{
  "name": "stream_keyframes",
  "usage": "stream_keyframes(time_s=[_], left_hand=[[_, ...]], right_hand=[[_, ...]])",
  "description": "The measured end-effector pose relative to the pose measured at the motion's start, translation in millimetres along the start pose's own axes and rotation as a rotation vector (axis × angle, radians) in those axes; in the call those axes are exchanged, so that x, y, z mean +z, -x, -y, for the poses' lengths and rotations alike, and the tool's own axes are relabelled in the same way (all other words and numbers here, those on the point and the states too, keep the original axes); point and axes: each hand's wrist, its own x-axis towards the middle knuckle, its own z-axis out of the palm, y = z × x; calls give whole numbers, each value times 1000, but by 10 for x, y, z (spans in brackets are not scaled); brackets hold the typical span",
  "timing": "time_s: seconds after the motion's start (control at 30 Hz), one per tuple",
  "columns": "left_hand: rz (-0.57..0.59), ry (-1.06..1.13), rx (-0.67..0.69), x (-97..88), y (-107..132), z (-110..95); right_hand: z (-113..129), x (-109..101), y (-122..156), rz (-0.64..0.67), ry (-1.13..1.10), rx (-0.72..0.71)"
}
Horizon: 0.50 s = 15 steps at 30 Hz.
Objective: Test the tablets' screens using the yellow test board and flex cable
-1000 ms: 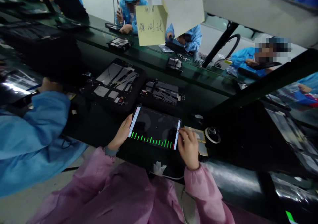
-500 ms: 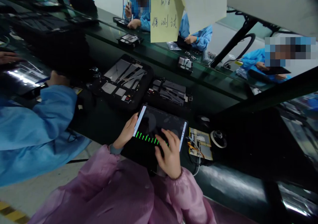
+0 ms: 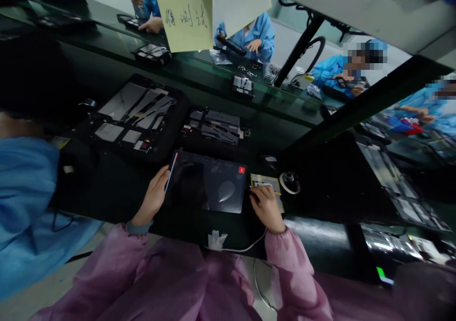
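A dark tablet (image 3: 208,182) lies flat on the black bench in front of me, its screen almost blank with a small red square at the top right corner. My left hand (image 3: 154,196) grips the tablet's left edge, thumb on the rim. My right hand (image 3: 265,206) rests just off the tablet's right edge, fingers curled together over a small yellow-framed circuit board (image 3: 265,182); what they pinch, if anything, is hidden. A white cable (image 3: 242,247) runs from under that hand toward my pink sleeve.
Open tablet housings in black trays (image 3: 133,117) (image 3: 215,126) sit behind the tablet. A roll of tape (image 3: 289,182) stands right of the board. A blue-sleeved co-worker (image 3: 24,202) is at my left; others work across the green conveyor (image 3: 221,86). Yellow paper notes (image 3: 185,14) hang overhead.
The row of green bars on the screen has gone, leaving a red square. My right hand left the screen and moved right onto the circuit board. My view shifted right.
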Motion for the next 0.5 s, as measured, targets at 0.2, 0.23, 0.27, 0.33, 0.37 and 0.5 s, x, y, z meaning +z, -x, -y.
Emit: stream_keyframes(time_s=[0.2, 0.23, 0.27, 0.33, 0.37, 0.5], left_hand=[[-34, 15, 2, -1, -45, 110], [-26, 18, 6, -1, -48, 118], [-15, 20, 10, -1, -51, 124], [0, 21, 18, -3, -54, 131], [3, 22, 20, -3, -54, 131], [-11, -3, 41, 1, -44, 111]], right_hand=[[16, -7, 28, -2, -71, 54], [29, 7, 24, -14, -63, 75], [42, 24, 14, -17, -53, 84], [61, 62, -25, -11, -24, 65], [67, 80, -50, -7, -6, 41], [109, 122, -150, -29, 117, -57]])
